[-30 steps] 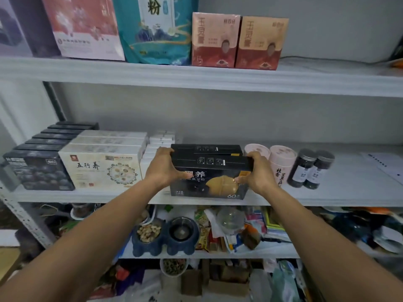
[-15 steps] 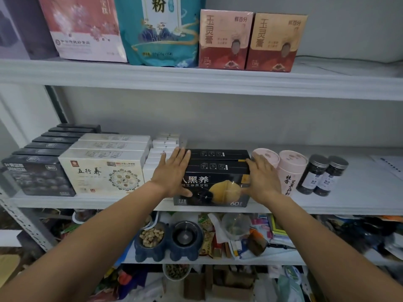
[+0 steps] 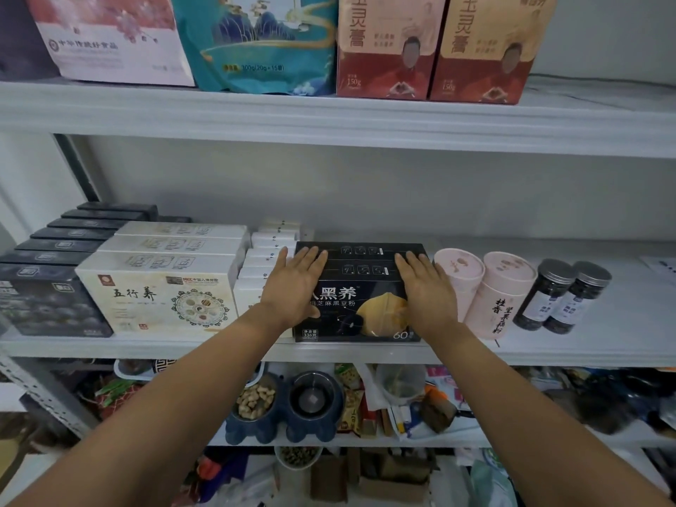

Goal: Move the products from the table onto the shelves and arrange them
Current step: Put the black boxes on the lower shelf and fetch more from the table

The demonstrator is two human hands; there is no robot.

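shelf point(image 3: 548, 351): box point(image 3: 360, 305) beneath left hand point(image 3: 292, 287), right hand point(image 3: 426, 290)

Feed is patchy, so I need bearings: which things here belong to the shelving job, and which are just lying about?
Job: black box, left hand and right hand flat on it; middle shelf; white boxes, pink tubs, jars on it.
Lying about: pet bowls, packets on the lower shelf.

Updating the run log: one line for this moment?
left hand: flat on black box | right hand: flat on black box | black box: on middle shelf
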